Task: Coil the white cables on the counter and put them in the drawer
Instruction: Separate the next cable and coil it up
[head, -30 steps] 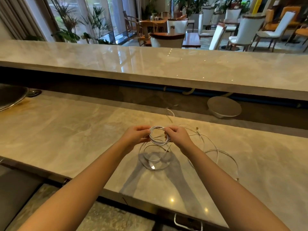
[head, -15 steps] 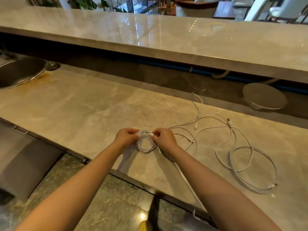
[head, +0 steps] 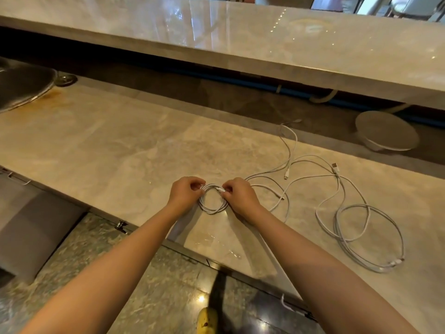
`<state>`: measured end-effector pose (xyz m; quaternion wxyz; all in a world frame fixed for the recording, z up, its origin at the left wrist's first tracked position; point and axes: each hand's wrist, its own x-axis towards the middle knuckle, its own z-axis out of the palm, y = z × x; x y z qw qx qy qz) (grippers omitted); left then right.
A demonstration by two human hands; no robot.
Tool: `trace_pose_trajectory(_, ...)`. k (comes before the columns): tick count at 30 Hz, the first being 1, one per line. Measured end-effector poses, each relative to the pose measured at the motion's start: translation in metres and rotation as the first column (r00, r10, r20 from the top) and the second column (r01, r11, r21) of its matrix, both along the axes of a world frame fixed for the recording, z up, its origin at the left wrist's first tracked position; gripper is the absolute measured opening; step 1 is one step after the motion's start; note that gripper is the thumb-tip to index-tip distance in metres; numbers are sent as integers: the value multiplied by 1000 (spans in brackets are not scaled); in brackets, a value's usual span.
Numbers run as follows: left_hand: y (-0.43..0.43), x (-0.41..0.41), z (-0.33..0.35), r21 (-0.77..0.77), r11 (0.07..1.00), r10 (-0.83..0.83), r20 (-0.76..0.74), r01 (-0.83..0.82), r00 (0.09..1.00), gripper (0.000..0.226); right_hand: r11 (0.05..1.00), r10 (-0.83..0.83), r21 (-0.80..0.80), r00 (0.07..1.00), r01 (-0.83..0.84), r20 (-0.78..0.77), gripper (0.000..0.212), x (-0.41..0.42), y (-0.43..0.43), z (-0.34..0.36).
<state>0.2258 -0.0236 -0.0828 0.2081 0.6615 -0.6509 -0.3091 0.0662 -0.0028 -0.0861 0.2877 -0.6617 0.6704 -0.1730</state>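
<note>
Status, cable tidy: first cable coiled, none stowed yet.

Your left hand (head: 186, 192) and right hand (head: 237, 195) are both closed in a pinch on one small coiled cable (head: 213, 201). The coil sits between your hands, near the front edge of the counter (head: 120, 145). It looks like several tight loops. Your right fingertips (head: 223, 194) grip what looks like a connector at the top of the coil, so you are probably tucking in or securing the end. Whether the coil rests on the stone or is lifted just clear of it cannot be told from this view.

Left to do, on the counter to the right:
- loose cable loops (head: 366, 237) lie near right, wide and untidy, with a connector end at the near side
- long strands (head: 292, 145) run back toward the far edge
- two plug ends show in the middle, one of them a USB plug (head: 335, 167)

How many separate cables make up that tangle cannot be counted; the strands cross each other.

The drawer is not identifiable here. A small metal handle (head: 286, 306) shows under the front edge near your right forearm and might belong to it, but nothing is open.

Judgement: early in the task. One coil is about finished; the rest still needs coiling, and all of it still needs stowing.
</note>
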Motion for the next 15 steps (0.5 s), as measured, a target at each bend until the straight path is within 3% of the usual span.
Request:
trace_pose_trajectory(7,-4,-8,7,-40,998,-42,-9,41,999,27,988,-84,-119,991,96,101,29,-24,0,10)
trace_pose_trajectory(10,3,-22,16,-114,984,-139,-42,134,989,25,991,23,-133,998,-31,-55,19,-59,8,14)
trace_pose_trajectory(13,15,-45,21,-108,966,-244,-78,235,967,24,966,258,46,933,-255,-251,22,-89,27,16)
trace_pose_trajectory(15,22,-61,20,-76,938,-342,-61,337,938,27,941,340,114,888,-320,-310,19,-99,38,15)
